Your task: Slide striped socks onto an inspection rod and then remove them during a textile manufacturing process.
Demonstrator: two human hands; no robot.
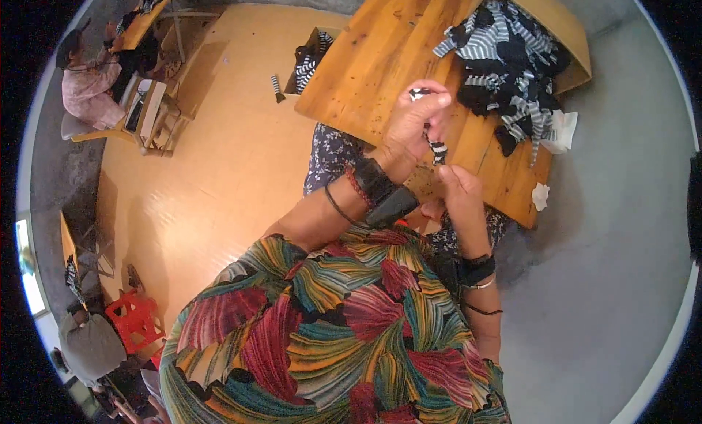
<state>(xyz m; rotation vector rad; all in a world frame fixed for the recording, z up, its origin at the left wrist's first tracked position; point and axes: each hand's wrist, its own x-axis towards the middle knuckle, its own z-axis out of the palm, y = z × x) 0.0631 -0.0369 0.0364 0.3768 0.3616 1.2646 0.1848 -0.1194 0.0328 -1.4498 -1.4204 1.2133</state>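
A small black-and-white striped knitted piece is stretched between my two hands above the near part of the table. My left hand is closed round its upper part, and a striped bit shows by the curled fingers. Below and to the right, my right hand pinches the lower end between thumb and fingers. Part of the piece is hidden inside the left hand, so its full shape cannot be made out. To the right of my hands lies a heap of similar striped knitted pieces, black with white or grey.
The heap spills from a tipped cardboard box on the wooden table. White crumpled scraps lie at the table's right edge. Left of the table stands a box of striped pieces. Another person sits far left; a red stool stands lower left.
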